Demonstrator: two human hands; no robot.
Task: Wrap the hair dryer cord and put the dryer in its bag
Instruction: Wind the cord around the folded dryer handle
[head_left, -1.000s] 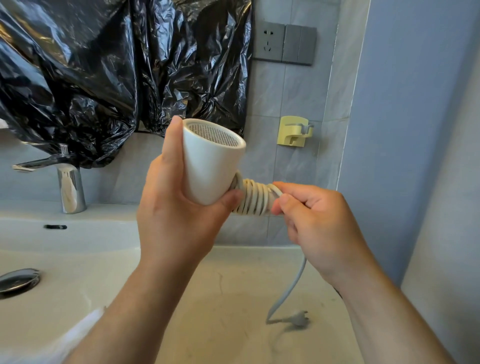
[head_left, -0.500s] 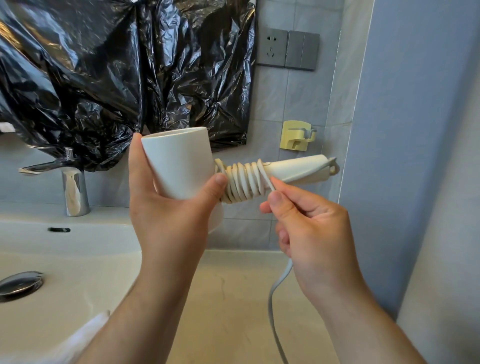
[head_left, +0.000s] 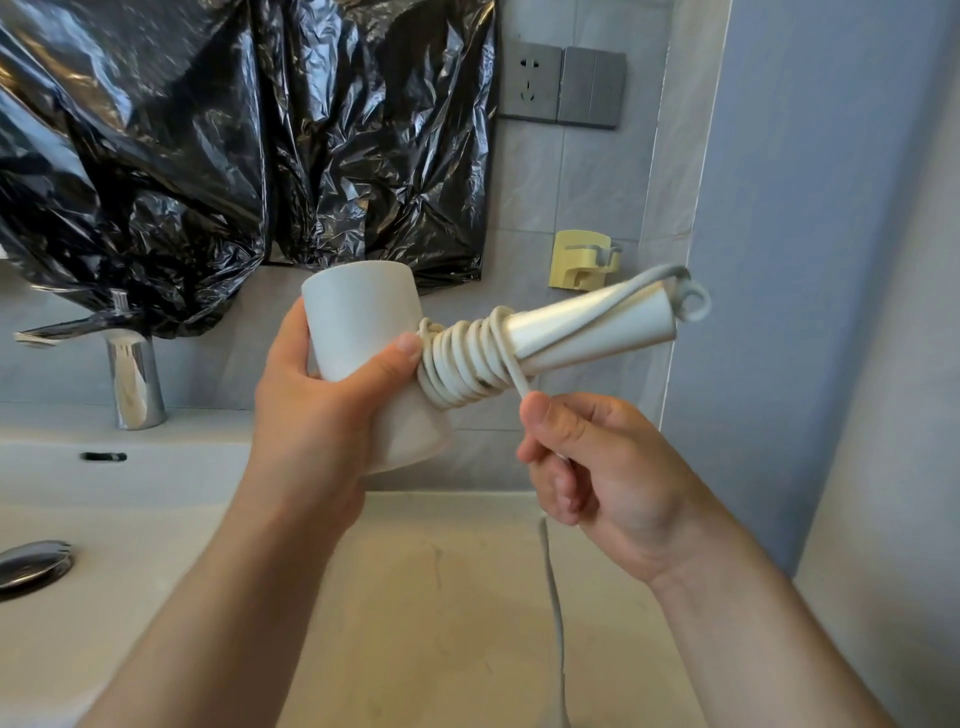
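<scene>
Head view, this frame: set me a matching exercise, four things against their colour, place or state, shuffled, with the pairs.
Things
1. hair dryer
2. cord
3. faucet
4. wall hook

States
A. coiled round the handle, its loose run pinched by the right hand
B. yellow, fixed to the tiles
C. gripped at the barrel by the left hand
D. chrome, standing at the back of the sink

Pairs: 1-C, 2-A, 3-D, 4-B
</scene>
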